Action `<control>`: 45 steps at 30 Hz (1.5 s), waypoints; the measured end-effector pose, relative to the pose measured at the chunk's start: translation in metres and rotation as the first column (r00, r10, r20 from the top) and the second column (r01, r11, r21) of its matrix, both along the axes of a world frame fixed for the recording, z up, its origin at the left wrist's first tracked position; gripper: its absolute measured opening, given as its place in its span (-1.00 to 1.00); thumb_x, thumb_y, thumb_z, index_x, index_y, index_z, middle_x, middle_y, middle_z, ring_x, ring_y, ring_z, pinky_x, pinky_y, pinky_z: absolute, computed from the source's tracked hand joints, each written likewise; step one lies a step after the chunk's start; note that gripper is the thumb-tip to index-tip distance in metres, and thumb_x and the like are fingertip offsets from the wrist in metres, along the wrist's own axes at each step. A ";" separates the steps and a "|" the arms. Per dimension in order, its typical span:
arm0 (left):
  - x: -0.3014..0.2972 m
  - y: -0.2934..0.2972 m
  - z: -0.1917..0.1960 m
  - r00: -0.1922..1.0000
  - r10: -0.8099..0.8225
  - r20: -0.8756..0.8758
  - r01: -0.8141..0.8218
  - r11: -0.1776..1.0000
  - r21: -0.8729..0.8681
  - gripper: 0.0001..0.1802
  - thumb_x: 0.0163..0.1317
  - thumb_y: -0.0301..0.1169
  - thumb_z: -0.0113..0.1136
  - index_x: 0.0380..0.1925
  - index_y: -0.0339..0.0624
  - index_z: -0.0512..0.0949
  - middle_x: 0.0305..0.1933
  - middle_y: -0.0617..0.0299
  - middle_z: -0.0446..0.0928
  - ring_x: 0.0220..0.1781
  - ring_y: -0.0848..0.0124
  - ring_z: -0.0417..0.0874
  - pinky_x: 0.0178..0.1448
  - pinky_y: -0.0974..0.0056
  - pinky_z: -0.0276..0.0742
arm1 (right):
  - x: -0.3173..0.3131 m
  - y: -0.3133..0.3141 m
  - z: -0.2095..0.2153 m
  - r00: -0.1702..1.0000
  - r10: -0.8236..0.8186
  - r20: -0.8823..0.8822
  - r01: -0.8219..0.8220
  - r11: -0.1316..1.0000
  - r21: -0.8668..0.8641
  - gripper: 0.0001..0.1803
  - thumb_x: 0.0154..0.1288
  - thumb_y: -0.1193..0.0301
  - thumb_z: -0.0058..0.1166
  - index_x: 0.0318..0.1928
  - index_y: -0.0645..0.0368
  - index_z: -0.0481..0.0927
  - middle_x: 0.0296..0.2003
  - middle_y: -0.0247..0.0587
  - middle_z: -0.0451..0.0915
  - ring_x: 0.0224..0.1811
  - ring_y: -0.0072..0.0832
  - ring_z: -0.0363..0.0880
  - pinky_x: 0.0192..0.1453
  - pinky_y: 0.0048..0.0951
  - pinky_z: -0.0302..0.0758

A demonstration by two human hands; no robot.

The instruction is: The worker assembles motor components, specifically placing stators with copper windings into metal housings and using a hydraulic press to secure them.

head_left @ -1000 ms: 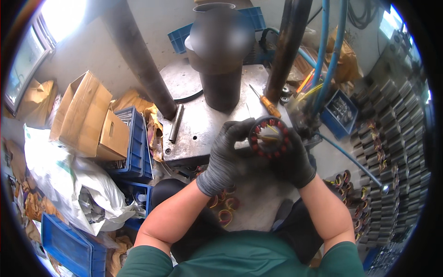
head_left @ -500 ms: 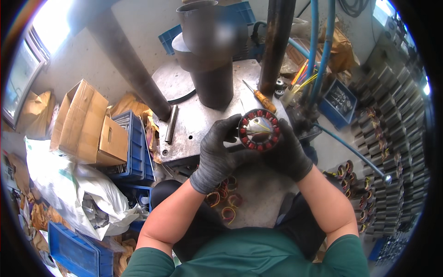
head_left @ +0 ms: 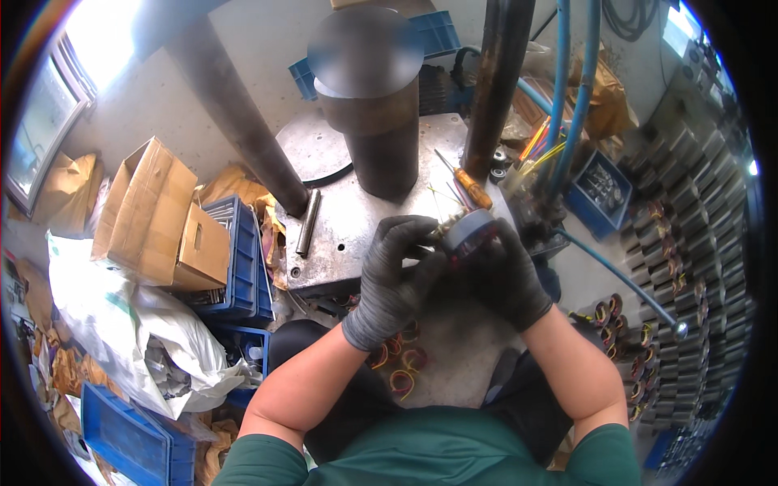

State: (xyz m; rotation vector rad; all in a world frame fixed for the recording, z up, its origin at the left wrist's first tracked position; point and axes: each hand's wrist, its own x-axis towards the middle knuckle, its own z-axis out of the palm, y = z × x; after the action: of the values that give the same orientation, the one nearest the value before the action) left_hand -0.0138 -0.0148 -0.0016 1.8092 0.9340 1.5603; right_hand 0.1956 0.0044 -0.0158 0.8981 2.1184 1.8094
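Both gloved hands clasp a round motor stator (head_left: 472, 233) at frame centre, above the steel press table (head_left: 340, 227); the right hand (head_left: 506, 275) cups its body, the left hand (head_left: 397, 271) pinches its near rim; a steady cradle with fingertip-only turning seems best; a screwdriver (head_left: 466, 185) lies just above.

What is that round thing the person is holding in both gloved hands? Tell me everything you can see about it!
The round part is a short, drum-shaped piece, greyish on the side facing up, with dark reddish bits at its lower edge. It looks like metal. It is tilted and held above the grey steel plate. The left hand pinches its left edge, and the right hand cups it from below. Both wear dark gloves, which hide much of it.
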 end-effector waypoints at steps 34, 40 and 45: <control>-0.004 0.026 -0.016 0.787 -0.051 0.615 0.476 0.685 -0.552 -0.45 0.44 -0.26 0.18 0.30 -0.38 0.40 0.21 -0.06 0.57 0.24 0.09 0.67 0.26 -0.13 0.74 | 0.001 0.011 0.006 -0.337 -0.857 0.391 -0.874 0.438 0.208 -0.41 0.43 -0.22 0.12 0.12 -0.02 0.64 -0.21 -0.31 0.73 -0.34 -0.43 0.72 -0.32 -0.42 0.61; -0.004 0.024 -0.017 0.781 -0.031 0.624 0.455 0.711 -0.535 -0.55 0.41 -0.28 0.26 0.16 -0.37 0.54 0.03 0.08 0.65 0.11 0.33 0.65 0.27 0.19 0.64 | 0.006 0.012 0.001 -0.245 -0.870 0.428 -0.852 0.404 0.332 -0.48 0.57 0.04 0.02 0.30 0.12 0.53 0.07 -0.31 0.70 0.05 -0.53 0.69 0.06 -0.46 0.66; -0.002 0.018 -0.013 0.799 -0.064 0.597 0.460 0.705 -0.540 -0.38 0.35 -0.21 0.31 0.25 -0.39 0.39 0.13 -0.06 0.59 0.13 0.16 0.70 0.21 0.07 0.74 | 0.000 0.014 0.001 -0.283 -0.876 0.390 -0.861 0.411 0.299 -0.43 0.46 -0.19 0.07 0.15 -0.03 0.63 -0.14 -0.34 0.71 -0.19 -0.48 0.69 -0.22 -0.42 0.56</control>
State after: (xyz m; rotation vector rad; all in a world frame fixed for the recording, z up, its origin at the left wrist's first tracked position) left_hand -0.0156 0.0032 -0.0143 0.8627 0.7503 1.2068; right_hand 0.1960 0.0183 -0.0147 -0.8570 -0.5969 1.9528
